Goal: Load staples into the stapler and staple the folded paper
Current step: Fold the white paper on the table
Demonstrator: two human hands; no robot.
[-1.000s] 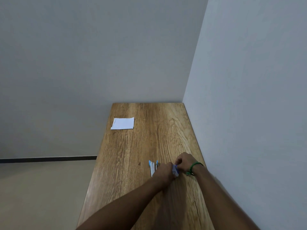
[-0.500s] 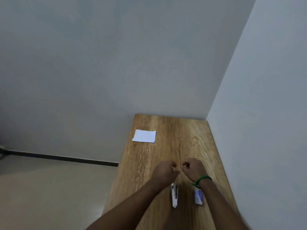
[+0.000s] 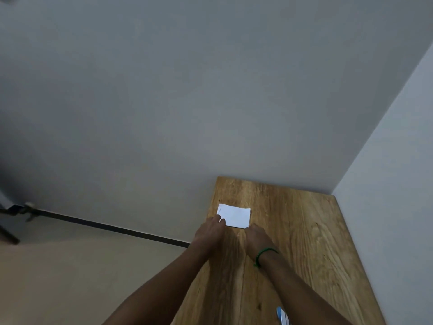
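A folded white paper lies flat near the far left edge of the wooden table. My left hand reaches forward with straight fingers, and its fingertips rest on the paper's near left corner. My right hand, with a green band at the wrist, touches the paper's near right corner; its fingertips are hidden behind the hand. The blue and white stapler lies on the table at the bottom edge of the view, beside my right forearm and partly cut off.
The table stands in a corner, with a grey wall along its right side and another behind its far end. Its left edge drops to a beige floor. Dark furniture legs show at far left.
Both hands left the stapler and the small staple box near me and moved forward to the paper. The view swung up and left, so the stapler now sits at the bottom edge.
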